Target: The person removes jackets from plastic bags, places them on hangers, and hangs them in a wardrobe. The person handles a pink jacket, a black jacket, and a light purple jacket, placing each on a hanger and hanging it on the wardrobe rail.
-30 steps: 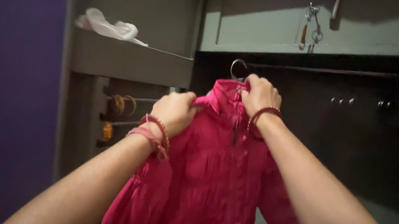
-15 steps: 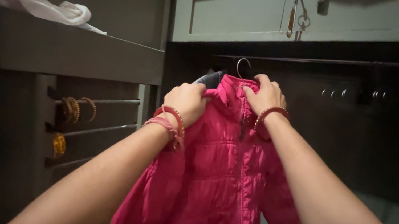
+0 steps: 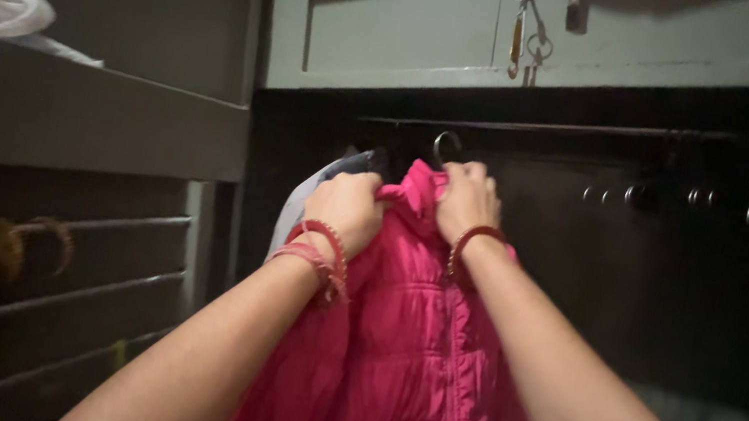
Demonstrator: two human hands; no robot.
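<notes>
Two hands on a pink jacket [image 3: 412, 349]
Left hand [image 3: 349, 211] and right hand [image 3: 466, 198] both clench its collar at frame centre, hanger hook [image 3: 446, 143] just under the dark rail [image 3: 551, 125].

We hold a pink quilted jacket [image 3: 417, 350] on a hanger, of which only the metal hook [image 3: 447, 144] shows, directly above and between our hands. The jacket hangs upright, front toward us, with its zipper [image 3: 451, 376] closed and running down the centre below our right hand [image 3: 466, 198]. The fabric is glossy, stitched in horizontal bands, and creased. Our left hand [image 3: 346, 211] grips the collar and shoulder on its side; the right hand grips the collar top on the other. One sleeve hangs down below our left wrist. The lower hem runs past the bottom edge of the view.
</notes>
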